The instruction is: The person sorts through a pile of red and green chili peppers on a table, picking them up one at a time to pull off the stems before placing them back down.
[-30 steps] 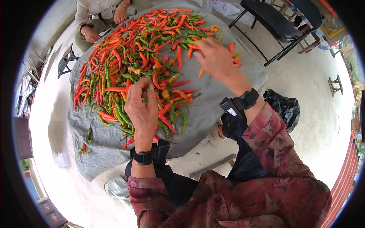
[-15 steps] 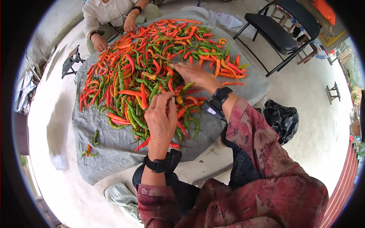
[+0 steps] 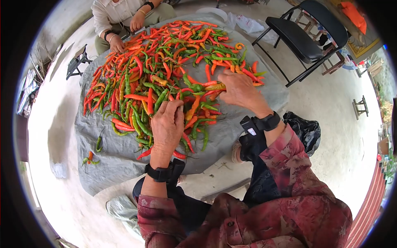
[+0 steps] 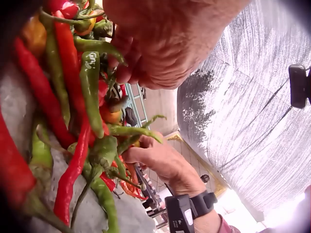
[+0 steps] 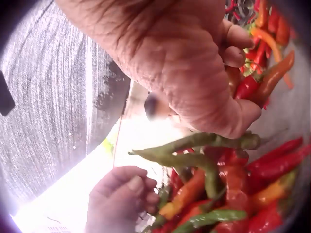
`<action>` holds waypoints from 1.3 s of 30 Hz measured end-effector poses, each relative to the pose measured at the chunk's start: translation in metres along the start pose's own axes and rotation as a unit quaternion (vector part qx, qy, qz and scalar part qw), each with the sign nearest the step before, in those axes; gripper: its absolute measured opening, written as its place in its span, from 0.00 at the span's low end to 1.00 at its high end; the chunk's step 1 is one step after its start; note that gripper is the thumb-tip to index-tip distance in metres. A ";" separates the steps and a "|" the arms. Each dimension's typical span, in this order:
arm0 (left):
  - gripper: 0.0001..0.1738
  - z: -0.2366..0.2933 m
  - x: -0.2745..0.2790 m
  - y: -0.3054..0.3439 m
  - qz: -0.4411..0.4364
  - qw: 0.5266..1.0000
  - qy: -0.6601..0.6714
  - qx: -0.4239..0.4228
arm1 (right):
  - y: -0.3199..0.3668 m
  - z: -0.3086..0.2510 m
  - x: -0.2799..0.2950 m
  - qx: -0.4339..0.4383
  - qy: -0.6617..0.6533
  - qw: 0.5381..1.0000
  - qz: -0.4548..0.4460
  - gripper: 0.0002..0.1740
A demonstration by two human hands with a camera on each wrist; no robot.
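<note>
A broad heap of red, orange and green chili peppers (image 3: 137, 97) lies on a grey cloth (image 3: 107, 175). My left hand (image 3: 167, 126) bends its fingers down at the near side of the heap, thumb close to the fingertips. Beside those fingers, in the left wrist view, is a green chili (image 4: 90, 85). Whether the left fingers hold a chili I cannot tell. To the right, my right hand (image 3: 242, 93) grips chili peppers between thumb and curled fingers. A red chili (image 5: 248, 87) and an orange chili (image 5: 277, 80) stick out of this grip in the right wrist view.
Across the cloth sits another person (image 3: 120, 16) with hands at the heap's far edge. A black folding chair (image 3: 295, 41) stands at the right, a black plastic bag (image 3: 306, 130) nearer me. A few chili pieces (image 3: 91, 159) lie apart at the left.
My right hand moves from the heap's right side in to its middle, then back out to the right with chilies in its grip. My left hand stays at the near side of the heap.
</note>
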State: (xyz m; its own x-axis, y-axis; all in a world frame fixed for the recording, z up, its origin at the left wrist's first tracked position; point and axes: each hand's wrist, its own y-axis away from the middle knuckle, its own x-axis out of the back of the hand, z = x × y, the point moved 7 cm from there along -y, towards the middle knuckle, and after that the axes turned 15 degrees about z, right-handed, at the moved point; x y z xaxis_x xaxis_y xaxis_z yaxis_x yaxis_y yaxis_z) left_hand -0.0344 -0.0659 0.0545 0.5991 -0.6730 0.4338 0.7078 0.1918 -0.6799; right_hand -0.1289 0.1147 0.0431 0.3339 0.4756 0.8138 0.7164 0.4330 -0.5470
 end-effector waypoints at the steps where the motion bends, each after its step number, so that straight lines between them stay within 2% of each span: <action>1: 0.07 0.000 -0.002 0.000 -0.003 1.000 -0.007 -0.003 | -0.001 0.004 0.007 -0.002 0.000 1.000 -0.001 0.14; 3: 0.07 0.005 -0.006 -0.001 -0.012 1.000 -0.022 -0.006 | 0.002 0.024 0.007 -0.101 -0.024 0.990 -0.099 0.15; 4: 0.07 0.007 -0.009 0.000 -0.015 1.000 -0.020 -0.007 | 0.005 0.032 0.009 -0.105 -0.023 0.989 -0.099 0.15; 6: 0.06 0.011 -0.015 0.001 -0.016 1.000 -0.024 -0.012 | 0.004 0.039 0.022 -0.122 -0.159 0.979 -0.028 0.17; 7: 0.06 0.010 -0.019 0.001 -0.024 0.999 -0.024 0.009 | 0.005 0.042 0.025 -0.127 -0.158 0.979 -0.027 0.17; 10: 0.06 0.016 -0.030 0.001 -0.035 0.999 -0.029 0.002 | 0.005 0.041 0.032 -0.117 -0.205 0.971 -0.039 0.18; 12: 0.05 0.017 -0.037 0.000 -0.032 0.999 -0.024 -0.008 | 0.015 0.031 0.016 -0.089 -0.197 0.954 -0.208 0.16; 16: 0.04 0.018 -0.045 0.000 -0.051 0.998 -0.028 0.001 | 0.027 0.033 0.008 -0.078 -0.222 0.950 -0.207 0.16; 19: 0.04 0.020 -0.047 -0.002 -0.048 0.998 -0.030 -0.026 | 0.025 0.043 0.010 -0.081 -0.265 0.947 -0.162 0.18; 21: 0.04 0.020 -0.048 -0.001 -0.047 0.998 -0.029 -0.031 | 0.019 0.043 0.019 -0.062 -0.279 0.955 -0.085 0.18; 22: 0.03 0.021 -0.048 -0.001 -0.044 0.998 -0.027 -0.037 | 0.017 0.040 0.025 -0.064 -0.279 0.954 -0.084 0.18; 24: 0.04 0.021 -0.048 -0.001 -0.045 0.998 -0.027 -0.030 | 0.018 0.044 0.027 -0.195 -0.372 0.894 -0.155 0.19; 25: 0.04 0.021 -0.048 -0.001 -0.044 0.998 -0.028 -0.023 | 0.018 0.046 0.027 -0.196 -0.372 0.894 -0.154 0.19; 27: 0.04 0.022 -0.048 -0.001 -0.042 0.999 -0.022 -0.024 | 0.020 0.046 0.023 -0.250 -0.507 0.804 -0.183 0.21; 28: 0.04 0.023 -0.048 -0.001 -0.039 0.999 -0.016 -0.025 | 0.020 0.044 0.021 -0.250 -0.507 0.804 -0.183 0.21; 30: 0.05 0.025 -0.047 -0.002 -0.045 0.999 -0.011 -0.020 | 0.021 0.034 0.017 -0.269 -0.561 0.762 -0.181 0.20; 32: 0.05 0.029 -0.044 -0.002 -0.048 0.999 -0.007 -0.012 | 0.019 0.021 0.017 -0.259 -0.569 0.763 -0.167 0.19; 34: 0.14 0.022 -0.048 0.004 -0.108 0.981 0.107 0.120 | 0.017 0.009 0.012 -0.248 -0.578 0.762 -0.154 0.18; 35: 0.14 0.023 -0.050 0.005 -0.107 0.981 0.106 0.121 | 0.017 0.004 0.010 -0.187 -0.527 0.818 -0.136 0.17; 36: 0.16 0.023 -0.056 0.009 -0.123 0.954 0.208 0.176 | 0.014 -0.007 0.013 -0.125 -0.472 0.865 -0.116 0.16; 37: 0.18 0.023 -0.061 0.012 -0.137 0.913 0.308 0.228 | 0.015 -0.016 0.014 -0.101 -0.403 0.897 -0.150 0.16; 38: 0.18 0.022 -0.062 0.013 -0.137 0.913 0.308 0.229 | 0.017 -0.024 0.011 -0.101 -0.403 0.897 -0.150 0.16; 39: 0.19 0.014 -0.063 0.015 -0.116 0.893 0.328 0.287 | 0.017 -0.034 0.012 -0.045 -0.349 0.929 -0.111 0.16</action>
State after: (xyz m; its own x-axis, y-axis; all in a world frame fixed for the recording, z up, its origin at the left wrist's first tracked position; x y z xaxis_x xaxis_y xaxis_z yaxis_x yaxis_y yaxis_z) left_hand -0.0560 -0.0106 0.0257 0.1969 -0.9794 -0.0439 0.9722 0.2008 -0.1201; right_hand -0.0916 0.1015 0.0499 -0.2851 0.7765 0.5619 0.7787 0.5294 -0.3366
